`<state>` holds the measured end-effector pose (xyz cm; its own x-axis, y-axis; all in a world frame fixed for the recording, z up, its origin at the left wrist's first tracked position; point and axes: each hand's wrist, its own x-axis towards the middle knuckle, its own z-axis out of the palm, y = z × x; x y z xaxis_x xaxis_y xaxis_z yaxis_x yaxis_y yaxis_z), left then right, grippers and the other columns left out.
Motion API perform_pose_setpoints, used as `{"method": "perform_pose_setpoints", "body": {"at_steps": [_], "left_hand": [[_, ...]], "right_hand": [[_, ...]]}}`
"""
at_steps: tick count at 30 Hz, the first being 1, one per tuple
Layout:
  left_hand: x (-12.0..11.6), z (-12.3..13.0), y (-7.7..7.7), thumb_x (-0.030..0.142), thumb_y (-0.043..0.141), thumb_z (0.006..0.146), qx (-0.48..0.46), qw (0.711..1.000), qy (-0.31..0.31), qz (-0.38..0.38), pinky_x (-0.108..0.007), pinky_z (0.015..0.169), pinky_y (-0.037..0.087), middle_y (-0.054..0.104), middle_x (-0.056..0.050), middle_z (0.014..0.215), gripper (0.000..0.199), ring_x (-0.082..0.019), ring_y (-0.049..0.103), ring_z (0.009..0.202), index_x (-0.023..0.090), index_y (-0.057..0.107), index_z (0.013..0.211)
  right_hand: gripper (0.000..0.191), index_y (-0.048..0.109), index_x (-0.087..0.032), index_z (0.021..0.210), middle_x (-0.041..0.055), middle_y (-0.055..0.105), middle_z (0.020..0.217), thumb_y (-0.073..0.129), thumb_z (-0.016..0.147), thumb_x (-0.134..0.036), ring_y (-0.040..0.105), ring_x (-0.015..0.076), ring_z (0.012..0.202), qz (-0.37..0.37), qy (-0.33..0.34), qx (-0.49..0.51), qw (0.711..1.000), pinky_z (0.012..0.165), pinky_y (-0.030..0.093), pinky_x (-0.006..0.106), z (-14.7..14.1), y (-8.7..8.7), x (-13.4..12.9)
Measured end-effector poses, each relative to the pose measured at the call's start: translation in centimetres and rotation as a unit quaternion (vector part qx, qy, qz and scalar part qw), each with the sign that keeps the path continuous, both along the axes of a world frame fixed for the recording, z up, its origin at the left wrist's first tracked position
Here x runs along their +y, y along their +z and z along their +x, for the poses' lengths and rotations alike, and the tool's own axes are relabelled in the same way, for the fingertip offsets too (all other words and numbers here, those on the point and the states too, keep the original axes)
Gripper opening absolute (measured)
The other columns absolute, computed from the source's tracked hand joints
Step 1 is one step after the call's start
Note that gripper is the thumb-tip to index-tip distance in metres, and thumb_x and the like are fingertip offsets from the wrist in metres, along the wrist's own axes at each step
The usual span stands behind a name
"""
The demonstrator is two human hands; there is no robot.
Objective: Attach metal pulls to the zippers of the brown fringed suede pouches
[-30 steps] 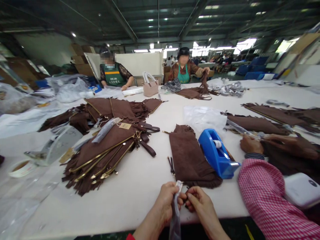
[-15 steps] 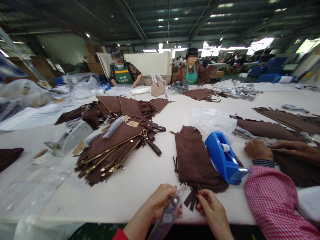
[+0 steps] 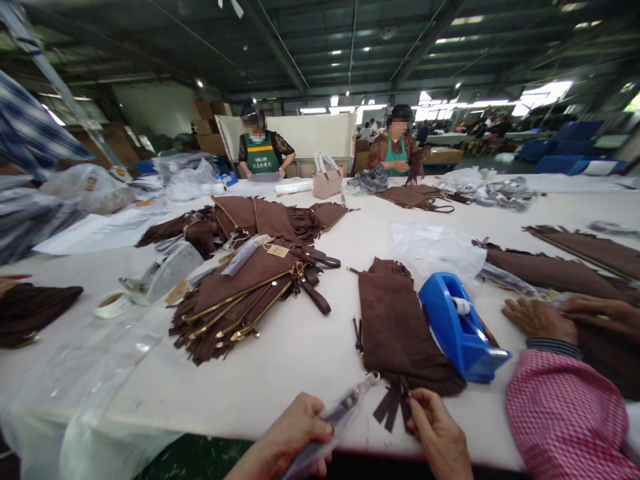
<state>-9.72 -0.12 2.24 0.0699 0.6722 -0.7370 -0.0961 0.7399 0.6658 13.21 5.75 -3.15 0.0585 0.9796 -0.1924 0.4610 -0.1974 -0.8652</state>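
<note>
A brown fringed pouch (image 3: 393, 323) lies flat in front of me near the table's front edge. My left hand (image 3: 305, 430) is closed round a dark wrist strap (image 3: 345, 403) wrapped in clear plastic, its metal clasp pointing at the pouch's lower corner. At that corner, my right hand (image 3: 437, 427) pinches a strip of the brown tassel (image 3: 393, 403). Other tassel strips hang beside the fingertips. Against the pouch's right side stands a blue tape dispenser (image 3: 457, 327).
Left of centre lies a pile of brown fringed pouches (image 3: 240, 287) with gold zips. A grey tape dispenser (image 3: 170, 273) and a tape roll (image 3: 113, 304) stand beyond clear plastic sheets. A co-worker's checked sleeve (image 3: 565, 407) is close on my right. Two people work across the table.
My left hand has slid back along the wrapped strap, away from the clasp, so more of the strap shows. The right hand still pinches the tassel. The view has turned slightly left.
</note>
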Motion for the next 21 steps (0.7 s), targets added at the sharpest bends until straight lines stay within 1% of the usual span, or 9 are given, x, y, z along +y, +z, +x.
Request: {"method": "perform_pose_setpoints", "body": {"at_steps": [3,5,10,14,16,18,19,21], "left_hand": [[0.5,-0.2,0.1,0.015,0.055,0.049,-0.021,1.000,0.020,-0.013,-0.015,0.026,0.028,0.056,-0.003,0.038,0.009,-0.009,0.044,0.026,0.016,0.048,0.055],[0.6,-0.4,0.1,0.014,0.054,0.048,-0.026,0.999,0.022,-0.017,-0.016,0.026,0.029,0.056,-0.004,0.038,0.009,-0.009,0.043,0.025,0.016,0.049,0.055],[0.6,-0.5,-0.4,0.013,0.055,0.049,-0.040,0.999,0.018,-0.026,-0.015,0.027,0.028,0.056,-0.004,0.038,0.011,-0.011,0.046,0.028,0.016,0.049,0.057],[0.4,-0.5,-0.3,0.017,0.057,0.051,-0.030,0.999,0.013,-0.030,-0.015,0.029,0.028,0.058,-0.004,0.041,0.014,-0.011,0.047,0.028,0.017,0.047,0.061],[0.0,-0.8,0.1,0.022,0.059,0.053,-0.031,0.999,0.005,-0.013,-0.016,0.032,0.029,0.059,-0.003,0.045,0.016,-0.011,0.048,0.030,0.017,0.047,0.063],[-0.4,-1.6,0.7,0.031,0.060,0.057,-0.019,0.999,-0.015,0.025,-0.017,0.035,0.031,0.059,-0.001,0.048,0.020,-0.010,0.049,0.034,0.018,0.047,0.066],[-0.7,-2.2,1.0,0.035,0.060,0.059,0.002,0.998,-0.027,0.048,-0.018,0.036,0.031,0.057,0.001,0.048,0.023,-0.010,0.050,0.036,0.017,0.049,0.068],[-1.2,-3.8,1.3,0.040,0.057,0.063,0.089,0.990,-0.053,0.100,-0.019,0.040,0.032,0.054,0.003,0.049,0.026,-0.010,0.050,0.041,0.016,0.052,0.070]], "right_hand": [[0.037,0.051,-0.022,0.083,-0.0022,0.059,0.050,0.047,0.066,-0.054,0.059,0.0182,0.051,-0.005,-0.003,0.007,1.000,0.055,0.044,0.027,0.0,0.6,0.0],[0.037,0.051,-0.022,0.083,-0.0019,0.059,0.051,0.047,0.066,-0.054,0.058,0.0179,0.052,-0.008,-0.001,0.012,1.000,0.056,0.045,0.027,0.0,0.7,-0.1],[0.035,0.051,-0.022,0.085,-0.0025,0.059,0.052,0.047,0.068,-0.053,0.058,0.0168,0.053,-0.007,-0.014,0.022,1.000,0.057,0.045,0.026,0.0,0.5,-0.3],[0.039,0.050,-0.022,0.086,-0.0021,0.059,0.052,0.049,0.066,-0.054,0.058,0.0168,0.054,-0.034,0.006,0.033,0.999,0.056,0.046,0.025,-0.1,0.4,0.0],[0.040,0.049,-0.021,0.086,-0.0022,0.059,0.052,0.050,0.066,-0.055,0.057,0.0163,0.052,-0.044,0.008,0.059,0.997,0.053,0.047,0.025,0.2,0.6,0.1],[0.040,0.048,-0.021,0.087,-0.0025,0.059,0.050,0.050,0.066,-0.055,0.057,0.0161,0.050,-0.046,0.001,0.083,0.995,0.051,0.048,0.025,0.9,0.8,0.1],[0.040,0.049,-0.021,0.087,-0.0020,0.060,0.051,0.051,0.067,-0.055,0.059,0.0165,0.051,-0.044,-0.004,0.084,0.996,0.051,0.049,0.025,1.5,0.8,0.1],[0.039,0.052,-0.022,0.086,0.0001,0.065,0.058,0.054,0.065,-0.054,0.062,0.0178,0.055,-0.021,-0.015,0.054,0.998,0.054,0.051,0.025,3.0,0.7,0.1]]}}
